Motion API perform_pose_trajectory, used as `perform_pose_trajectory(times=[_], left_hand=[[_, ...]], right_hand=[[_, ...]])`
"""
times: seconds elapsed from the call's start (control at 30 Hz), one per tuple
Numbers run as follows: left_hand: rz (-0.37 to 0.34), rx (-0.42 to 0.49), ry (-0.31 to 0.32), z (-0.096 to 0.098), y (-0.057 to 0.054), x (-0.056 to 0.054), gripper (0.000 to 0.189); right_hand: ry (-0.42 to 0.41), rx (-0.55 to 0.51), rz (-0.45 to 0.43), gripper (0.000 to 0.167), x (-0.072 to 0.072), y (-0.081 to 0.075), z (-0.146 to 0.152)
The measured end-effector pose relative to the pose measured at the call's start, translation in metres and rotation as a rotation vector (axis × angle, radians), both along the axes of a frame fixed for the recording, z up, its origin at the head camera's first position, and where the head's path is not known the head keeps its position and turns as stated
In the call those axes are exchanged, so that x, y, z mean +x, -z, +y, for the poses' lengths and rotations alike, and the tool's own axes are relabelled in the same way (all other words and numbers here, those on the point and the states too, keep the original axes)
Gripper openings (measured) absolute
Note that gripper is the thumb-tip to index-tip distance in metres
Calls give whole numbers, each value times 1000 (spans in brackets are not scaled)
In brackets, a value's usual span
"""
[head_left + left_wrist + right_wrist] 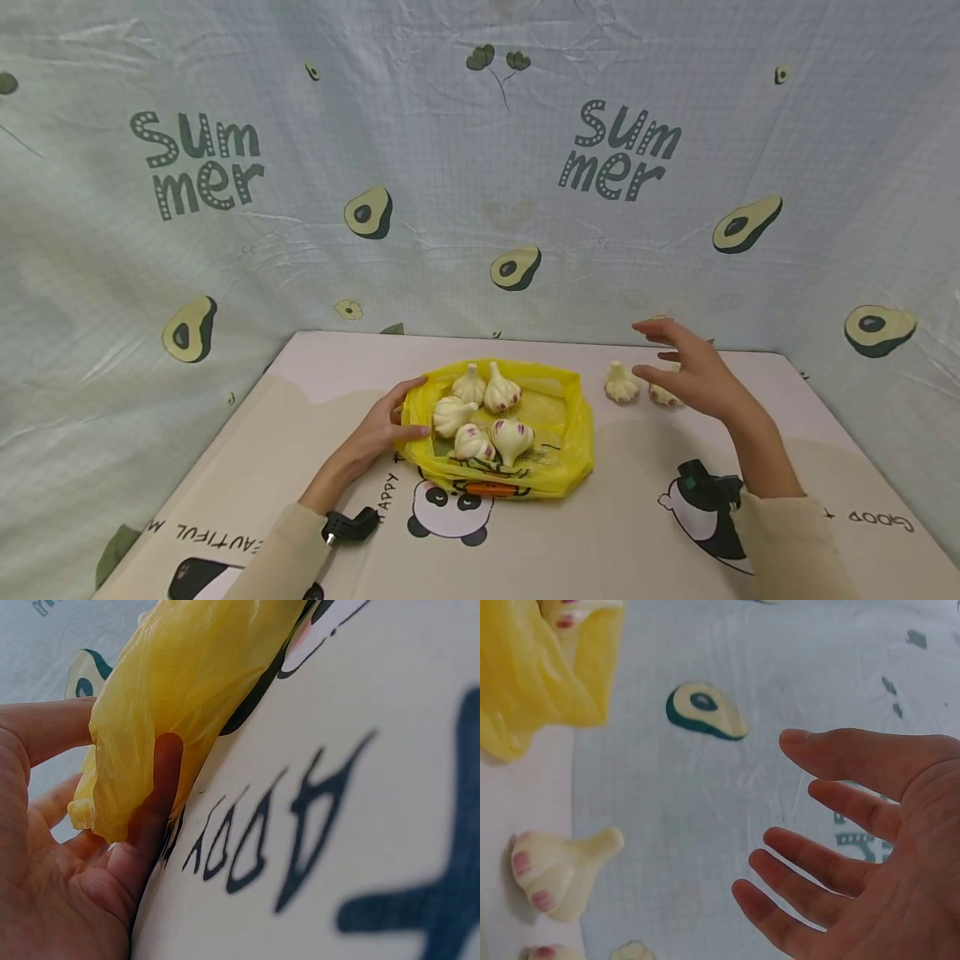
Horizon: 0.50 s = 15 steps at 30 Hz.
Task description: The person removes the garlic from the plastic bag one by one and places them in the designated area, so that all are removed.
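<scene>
A yellow plastic bag (577, 417) lies spread open on the table, with several garlic bulbs (501, 390) inside it. My left hand (384, 423) grips the bag's left edge; in the left wrist view its fingers and thumb are around the crumpled yellow plastic (195, 667). Over the right side of the table my right hand (693, 371) is raised, fingers spread and holding nothing. Below and left of it stands one garlic bulb (621, 383); another garlic bulb (664, 395) is partly hidden behind the hand. The right wrist view shows a garlic bulb (562, 874) apart from the fingers.
The pale table (600, 542) carries printed pandas and lettering. A hanging cloth (450, 167) with avocado prints rises behind the table's back edge and along both sides.
</scene>
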<state>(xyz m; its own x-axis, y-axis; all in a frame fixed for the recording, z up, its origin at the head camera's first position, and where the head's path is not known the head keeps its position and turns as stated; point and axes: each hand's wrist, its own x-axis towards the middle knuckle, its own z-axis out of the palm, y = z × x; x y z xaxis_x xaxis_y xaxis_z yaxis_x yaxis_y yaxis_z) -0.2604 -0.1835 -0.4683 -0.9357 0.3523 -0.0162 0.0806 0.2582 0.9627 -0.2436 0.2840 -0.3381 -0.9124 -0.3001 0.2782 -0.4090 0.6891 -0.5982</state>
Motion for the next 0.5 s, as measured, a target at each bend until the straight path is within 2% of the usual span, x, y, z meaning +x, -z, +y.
perform_pose_trajectory(times=[0.3, 0.5], left_hand=[[2, -4, -7, 0, 0, 0, 88], [-3, 7, -1, 0, 0, 0, 88]], right_hand=[[-107, 25, 12, 60, 8, -2, -36], [-208, 77, 25, 56, 11, 8, -64]])
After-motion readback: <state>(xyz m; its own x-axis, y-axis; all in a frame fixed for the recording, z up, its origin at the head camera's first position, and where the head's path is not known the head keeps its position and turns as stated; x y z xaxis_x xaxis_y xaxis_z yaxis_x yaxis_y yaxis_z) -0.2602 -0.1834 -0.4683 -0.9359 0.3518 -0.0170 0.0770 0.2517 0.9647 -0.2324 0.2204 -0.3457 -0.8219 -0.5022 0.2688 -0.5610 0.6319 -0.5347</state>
